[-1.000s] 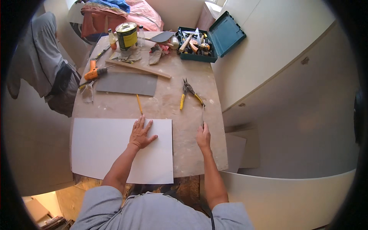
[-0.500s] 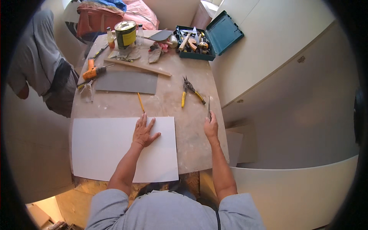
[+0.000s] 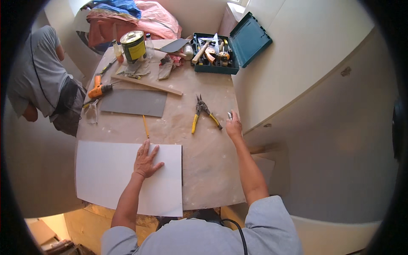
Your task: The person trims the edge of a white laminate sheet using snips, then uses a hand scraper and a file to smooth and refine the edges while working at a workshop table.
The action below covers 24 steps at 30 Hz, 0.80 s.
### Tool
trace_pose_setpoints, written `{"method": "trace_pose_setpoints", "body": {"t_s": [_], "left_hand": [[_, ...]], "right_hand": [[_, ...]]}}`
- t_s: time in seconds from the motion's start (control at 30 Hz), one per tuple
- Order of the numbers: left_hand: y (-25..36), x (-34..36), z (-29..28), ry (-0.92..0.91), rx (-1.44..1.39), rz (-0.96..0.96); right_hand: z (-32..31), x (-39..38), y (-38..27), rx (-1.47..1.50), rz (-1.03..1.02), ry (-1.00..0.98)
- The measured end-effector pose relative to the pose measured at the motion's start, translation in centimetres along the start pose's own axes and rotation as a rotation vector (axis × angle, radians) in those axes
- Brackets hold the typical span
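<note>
My left hand (image 3: 145, 161) lies open on a white sheet (image 3: 106, 176), fingers spread, its fingertips at the sheet's far edge. Just beyond them a yellow pencil (image 3: 145, 125) rests on the table. At the table's right edge, my right hand (image 3: 233, 126) is closed round a slim metal tool (image 3: 230, 115). Only a short shiny part of that tool shows past the fingers, so its kind is unclear. To the left of this hand lie tin snips (image 3: 201, 112) with yellow handles, their jaws pointing away from me.
Beyond the pencil are a grey panel (image 3: 134, 102), a wooden strip (image 3: 146, 84) and an orange drill (image 3: 100, 88). Farther back stand a tin (image 3: 133, 46), bottles and an open green toolbox (image 3: 216, 68). Another person (image 3: 46, 76) is at the left; a pale wall (image 3: 306, 55) borders the right.
The view has shifted, so the table sits lower and further left. The tool in my right hand has turned and shows less of its length. My left hand still rests on the sheet.
</note>
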<state>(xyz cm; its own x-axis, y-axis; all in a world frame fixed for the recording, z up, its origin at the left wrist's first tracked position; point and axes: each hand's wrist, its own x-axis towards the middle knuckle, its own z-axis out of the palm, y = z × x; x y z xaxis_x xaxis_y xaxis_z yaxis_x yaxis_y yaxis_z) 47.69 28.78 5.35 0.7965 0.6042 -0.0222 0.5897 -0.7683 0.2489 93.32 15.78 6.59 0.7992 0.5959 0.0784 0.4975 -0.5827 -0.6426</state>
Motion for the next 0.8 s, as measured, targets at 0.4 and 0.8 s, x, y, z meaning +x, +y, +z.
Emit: {"method": "trace_pose_setpoints", "body": {"t_s": [0.4, 0.8], "left_hand": [[5.8, 10.0, 3.7, 0.255, 0.046, -0.161], [7.4, 12.7, 3.3, 0.217, -0.007, -0.363]], "right_hand": [[6.3, 7.2, 1.0, -0.162, -0.151, -0.058], [2.5, 10.8, 0.1, -0.183, -0.189, -0.266]]}}
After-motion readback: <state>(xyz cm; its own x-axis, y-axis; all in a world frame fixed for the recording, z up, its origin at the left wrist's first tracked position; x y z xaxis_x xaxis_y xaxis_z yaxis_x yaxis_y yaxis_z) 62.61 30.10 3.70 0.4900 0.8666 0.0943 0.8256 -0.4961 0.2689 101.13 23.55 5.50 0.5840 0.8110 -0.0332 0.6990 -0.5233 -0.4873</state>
